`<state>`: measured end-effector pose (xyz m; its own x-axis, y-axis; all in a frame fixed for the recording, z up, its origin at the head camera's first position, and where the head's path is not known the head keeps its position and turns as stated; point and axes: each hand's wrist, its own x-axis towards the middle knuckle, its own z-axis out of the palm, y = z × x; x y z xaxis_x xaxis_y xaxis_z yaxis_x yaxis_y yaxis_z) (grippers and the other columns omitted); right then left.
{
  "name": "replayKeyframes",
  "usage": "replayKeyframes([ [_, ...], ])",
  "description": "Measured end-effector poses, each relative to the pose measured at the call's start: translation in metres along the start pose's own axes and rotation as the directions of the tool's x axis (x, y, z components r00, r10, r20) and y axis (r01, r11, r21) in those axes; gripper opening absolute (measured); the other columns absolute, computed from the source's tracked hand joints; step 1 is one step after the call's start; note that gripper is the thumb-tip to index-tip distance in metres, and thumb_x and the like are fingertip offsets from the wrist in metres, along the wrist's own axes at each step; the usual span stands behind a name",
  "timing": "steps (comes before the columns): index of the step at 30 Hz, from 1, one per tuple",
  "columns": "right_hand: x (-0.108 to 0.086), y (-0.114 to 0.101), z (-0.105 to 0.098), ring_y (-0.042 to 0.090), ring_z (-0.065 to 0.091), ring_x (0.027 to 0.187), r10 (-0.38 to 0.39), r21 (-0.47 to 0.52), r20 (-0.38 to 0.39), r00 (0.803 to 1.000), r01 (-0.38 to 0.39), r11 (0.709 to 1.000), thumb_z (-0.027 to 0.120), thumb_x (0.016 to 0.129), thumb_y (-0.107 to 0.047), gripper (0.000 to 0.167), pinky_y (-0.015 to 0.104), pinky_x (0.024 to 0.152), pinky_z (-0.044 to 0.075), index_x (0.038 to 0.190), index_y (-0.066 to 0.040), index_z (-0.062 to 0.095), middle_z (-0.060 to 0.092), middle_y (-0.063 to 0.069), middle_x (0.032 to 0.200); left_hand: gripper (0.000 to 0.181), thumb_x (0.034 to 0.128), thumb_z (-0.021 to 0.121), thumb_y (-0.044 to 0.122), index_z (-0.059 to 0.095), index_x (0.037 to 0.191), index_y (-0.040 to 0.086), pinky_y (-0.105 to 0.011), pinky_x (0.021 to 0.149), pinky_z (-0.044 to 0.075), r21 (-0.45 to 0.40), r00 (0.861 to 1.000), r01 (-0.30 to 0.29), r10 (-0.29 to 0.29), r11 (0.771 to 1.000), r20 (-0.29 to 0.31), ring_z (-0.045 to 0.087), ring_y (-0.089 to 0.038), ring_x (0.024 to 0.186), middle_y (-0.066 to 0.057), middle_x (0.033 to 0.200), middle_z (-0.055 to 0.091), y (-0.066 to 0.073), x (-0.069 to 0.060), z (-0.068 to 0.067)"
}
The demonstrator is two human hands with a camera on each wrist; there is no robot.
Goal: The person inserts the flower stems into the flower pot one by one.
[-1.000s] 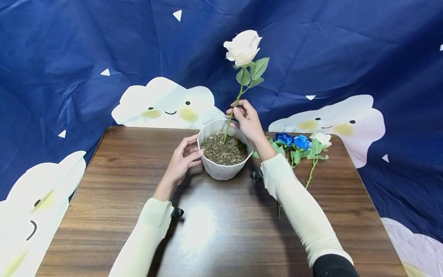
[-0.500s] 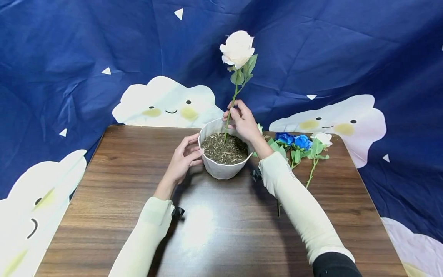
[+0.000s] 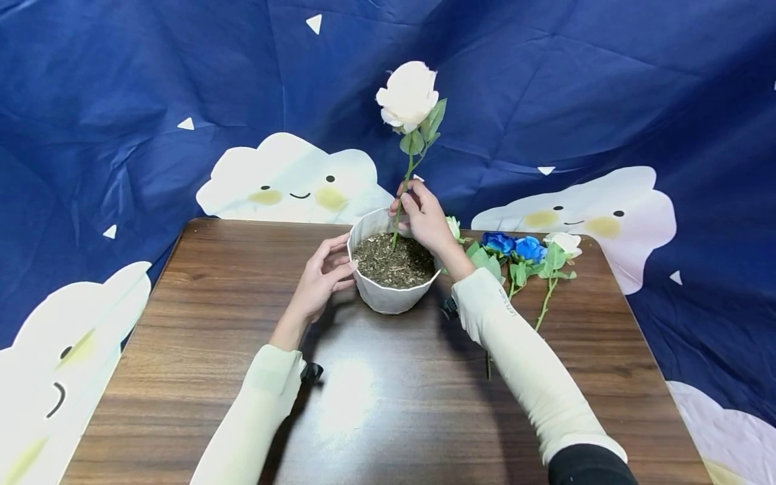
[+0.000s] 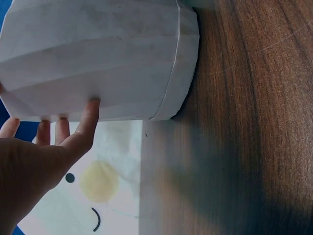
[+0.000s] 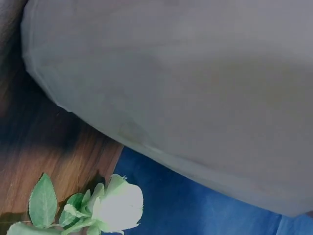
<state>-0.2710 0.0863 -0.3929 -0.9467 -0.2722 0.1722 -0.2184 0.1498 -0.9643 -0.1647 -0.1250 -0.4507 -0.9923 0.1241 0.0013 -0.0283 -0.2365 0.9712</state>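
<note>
A white rose [image 3: 407, 94] stands nearly upright over a white faceted pot [image 3: 388, 301], its lower stem end in the dark soil [image 3: 393, 266]. My right hand [image 3: 429, 221] pinches the stem just above the pot's rim. On the pot's left side, my left hand [image 3: 318, 279] rests its spread fingers against the outer wall. Seen from the left wrist, fingertips of the left hand [image 4: 41, 164] touch the pot's wall [image 4: 112, 68]. The pot [image 5: 171, 93] fills most of the right wrist view, where the right hand's fingers are hidden.
Right of the pot lie two blue roses [image 3: 529, 250] and another white rose [image 3: 562, 244] on the wooden table [image 3: 218, 296]. One more white rose [image 5: 117, 208] lies close by, partly behind my right wrist. A blue cloth [image 3: 151, 67] hangs behind.
The rose's bloom has swung left and sunk slightly, and its stem is more upright. My right hand has shifted slightly left and down. The left hand and pot barely moved.
</note>
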Motion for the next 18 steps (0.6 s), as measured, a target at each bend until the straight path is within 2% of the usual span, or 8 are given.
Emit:
replayKeyframes([
  [7, -0.0018, 0.0044, 0.0003, 0.041, 0.065, 0.087, 0.002, 0.028, -0.006, 1.0, -0.001, 1.0, 0.041, 0.109, -0.007, 0.017, 0.035, 0.054, 0.052, 0.114, 0.007, 0.049, 0.063, 0.012, 0.09, 0.058, 0.0945, 0.064, 0.003, 0.046, 0.149, 0.009, -0.059, 0.094, 0.052, 0.006, 1.0, 0.007, -0.007, 1.0, -0.001, 0.055, -0.024, 0.115, -0.02, 0.146, 0.045, 0.0016, 0.0, 0.0012],
  [12, -0.0013, 0.0048, 0.0016, 0.043, 0.066, 0.091, 0.007, 0.011, 0.011, 1.0, -0.007, 1.0, 0.04, 0.109, -0.007, 0.015, 0.039, 0.056, 0.053, 0.112, 0.003, 0.05, 0.062, 0.015, 0.092, 0.058, 0.0945, 0.064, 0.003, 0.046, 0.149, 0.009, -0.054, 0.091, 0.055, 0.014, 1.0, 0.012, -0.012, 1.0, -0.003, 0.055, -0.026, 0.116, -0.019, 0.145, 0.046, 0.0005, 0.0003, 0.0006],
  [18, -0.0011, 0.0049, 0.0024, 0.046, 0.065, 0.092, 0.003, -0.013, 0.02, 1.0, -0.002, 1.0, 0.039, 0.109, -0.008, 0.015, 0.038, 0.057, 0.055, 0.11, 0.002, 0.051, 0.062, 0.015, 0.092, 0.058, 0.0947, 0.064, 0.003, 0.046, 0.15, 0.009, -0.055, 0.092, 0.054, 0.012, 1.0, 0.012, -0.012, 1.0, -0.005, 0.054, -0.026, 0.116, -0.019, 0.146, 0.045, 0.001, -0.0011, 0.0014],
])
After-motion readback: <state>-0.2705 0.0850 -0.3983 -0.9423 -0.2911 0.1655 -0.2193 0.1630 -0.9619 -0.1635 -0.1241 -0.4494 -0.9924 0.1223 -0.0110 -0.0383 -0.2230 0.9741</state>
